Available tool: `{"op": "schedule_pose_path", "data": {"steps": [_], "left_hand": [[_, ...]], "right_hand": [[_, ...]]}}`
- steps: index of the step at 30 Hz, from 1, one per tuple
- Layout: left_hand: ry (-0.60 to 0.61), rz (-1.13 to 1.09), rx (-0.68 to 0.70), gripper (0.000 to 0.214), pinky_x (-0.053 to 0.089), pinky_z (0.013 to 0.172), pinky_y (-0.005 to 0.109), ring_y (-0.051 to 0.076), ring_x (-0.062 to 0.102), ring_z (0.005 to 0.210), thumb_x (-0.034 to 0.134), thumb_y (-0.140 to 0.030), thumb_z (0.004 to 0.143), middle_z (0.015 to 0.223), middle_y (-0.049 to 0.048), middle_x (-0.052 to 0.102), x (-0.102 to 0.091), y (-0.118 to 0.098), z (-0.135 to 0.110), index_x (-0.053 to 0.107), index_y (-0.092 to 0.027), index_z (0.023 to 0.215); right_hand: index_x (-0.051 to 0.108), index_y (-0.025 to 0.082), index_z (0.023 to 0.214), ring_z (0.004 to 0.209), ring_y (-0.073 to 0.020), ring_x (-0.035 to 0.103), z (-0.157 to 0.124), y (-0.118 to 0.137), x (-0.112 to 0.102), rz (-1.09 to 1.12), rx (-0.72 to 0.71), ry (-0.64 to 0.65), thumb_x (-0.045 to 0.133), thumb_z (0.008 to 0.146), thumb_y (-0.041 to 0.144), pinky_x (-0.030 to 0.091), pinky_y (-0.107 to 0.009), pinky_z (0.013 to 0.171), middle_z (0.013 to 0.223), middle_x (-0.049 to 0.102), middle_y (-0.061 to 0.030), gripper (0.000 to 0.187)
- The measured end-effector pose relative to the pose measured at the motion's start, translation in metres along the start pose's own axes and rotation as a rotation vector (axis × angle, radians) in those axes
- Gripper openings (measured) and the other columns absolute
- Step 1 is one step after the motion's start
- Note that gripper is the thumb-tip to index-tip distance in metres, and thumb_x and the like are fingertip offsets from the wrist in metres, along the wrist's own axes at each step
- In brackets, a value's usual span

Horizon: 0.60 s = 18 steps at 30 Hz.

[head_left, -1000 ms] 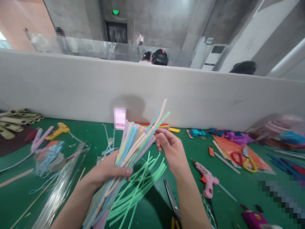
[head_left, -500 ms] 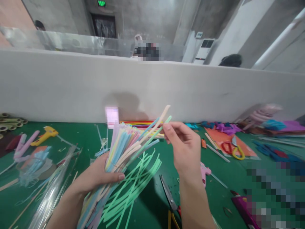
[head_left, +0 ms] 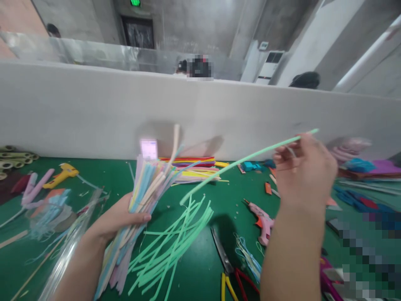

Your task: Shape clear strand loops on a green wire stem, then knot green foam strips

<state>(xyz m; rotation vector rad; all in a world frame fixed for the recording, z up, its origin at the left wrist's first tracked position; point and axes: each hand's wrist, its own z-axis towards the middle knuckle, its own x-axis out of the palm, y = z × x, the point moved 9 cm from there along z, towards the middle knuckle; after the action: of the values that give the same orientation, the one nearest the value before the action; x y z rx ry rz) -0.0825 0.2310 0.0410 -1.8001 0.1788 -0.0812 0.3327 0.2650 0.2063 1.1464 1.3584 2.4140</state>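
My left hand (head_left: 125,217) is closed round a thick bundle of pastel pipe cleaners (head_left: 150,179) in blue, yellow, pink, cream and lilac. One cream stem sticks up above the others. Up and to the right, my right hand (head_left: 308,171) pinches a single green pipe cleaner (head_left: 244,159) near its far end. That stem slants down to the left, its lower tip above a loose pile of green pipe cleaners (head_left: 175,246) on the table, just right of the bundle.
Scissors (head_left: 222,251) and yellow- and red-handled tools lie at the front. A pink glue gun (head_left: 265,221) sits right of them, a yellow glue gun (head_left: 64,175) at left. More pipe cleaners (head_left: 197,171) lie by the white partition (head_left: 94,113). A lit screen (head_left: 149,149) stands there.
My right hand has drawn the green pipe cleaner out of the bundle and carried it right. The left hand with the bundle has shifted slightly left.
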Motion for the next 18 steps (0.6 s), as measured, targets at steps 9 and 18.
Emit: {"op": "schedule_pose_path", "data": {"steps": [9,18], "left_hand": [[-0.134,-0.188,-0.026,0.043,0.054,0.050,0.024,0.014,0.064,0.054,0.094,-0.037,0.059,0.067,-0.0011,0.067,-0.025,0.006,0.007,0.066,-0.015,0.083],[-0.179,-0.246,-0.012,0.048,0.054,0.047,0.023,0.013,0.062,0.051,0.096,-0.040,0.056,0.063,-0.0002,0.067,-0.027,-0.007,-0.005,0.066,-0.014,0.084]], "right_hand": [[0.065,0.015,0.087,0.054,-0.0085,0.059,-0.052,-0.100,-0.021,-0.298,0.419,0.200,0.060,0.099,0.022,0.050,-0.022,0.051,0.071,0.063,0.0030,0.014],[0.061,0.019,0.129,0.109,-0.0243,0.067,-0.165,-0.238,-0.018,-0.797,0.908,0.608,0.064,0.098,0.035,0.059,-0.046,0.091,0.131,0.064,-0.0100,0.035]]}}
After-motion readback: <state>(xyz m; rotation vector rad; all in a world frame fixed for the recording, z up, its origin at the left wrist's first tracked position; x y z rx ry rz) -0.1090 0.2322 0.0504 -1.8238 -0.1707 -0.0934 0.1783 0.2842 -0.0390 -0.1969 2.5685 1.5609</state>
